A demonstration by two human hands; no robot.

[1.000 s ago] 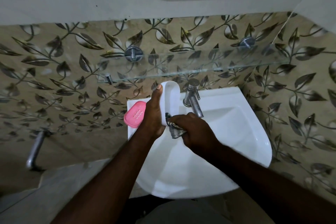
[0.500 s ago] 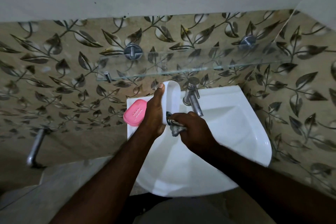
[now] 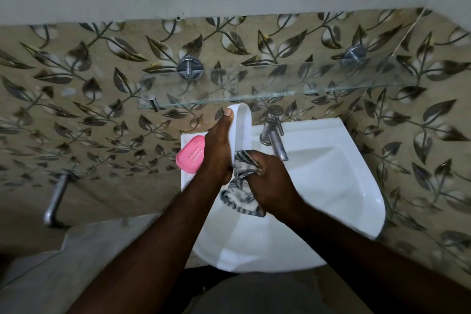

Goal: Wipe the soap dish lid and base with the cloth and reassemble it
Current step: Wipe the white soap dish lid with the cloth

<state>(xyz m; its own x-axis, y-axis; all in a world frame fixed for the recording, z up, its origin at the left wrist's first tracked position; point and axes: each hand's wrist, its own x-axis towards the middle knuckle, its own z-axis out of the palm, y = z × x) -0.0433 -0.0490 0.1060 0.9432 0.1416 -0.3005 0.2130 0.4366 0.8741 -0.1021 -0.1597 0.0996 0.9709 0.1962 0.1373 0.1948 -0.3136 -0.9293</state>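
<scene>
My left hand holds a white soap dish part upright on its edge above the sink's back left corner, thumb along its left side. My right hand grips a grey patterned cloth and presses it against the lower end of the white part. The cloth's loose end hangs below my fingers over the basin. A pink soap dish part with small holes lies on the sink's left ledge, just left of my left hand. Which part is the lid I cannot tell.
The white sink stands in a corner of leaf-patterned tiles. A chrome tap rises just right of the white part. A glass shelf hangs right above it. A metal pipe sticks out of the wall at the left.
The cloth now hangs lower and shows more below my right hand, which has shifted slightly down the white part. My left hand keeps the same hold.
</scene>
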